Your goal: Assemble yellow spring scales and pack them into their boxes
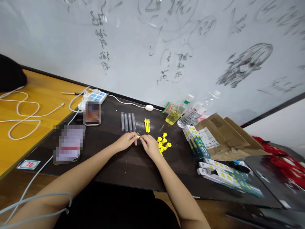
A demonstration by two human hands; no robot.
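Observation:
My left hand (126,142) and my right hand (149,145) meet over the dark table, fingers pinched together around a small yellow part (138,136). A thin dark loop shows just behind it; its exact kind is too small to make out. Several clear plastic tubes (129,122) lie side by side beyond my left hand. Past my right hand is a short row of yellow sticks (147,125) with pale tips. Several loose yellow caps (164,140) are scattered right beside my right hand, which partly hides them.
At the right stand an opened cardboard box (228,136), a printed carton (195,141) and flattened-looking cartons (228,176). Behind them are a water bottle (194,113) and a bottle of yellow liquid (176,114). A power strip (97,96) and white cables lie at the left, below a whiteboard (133,47).

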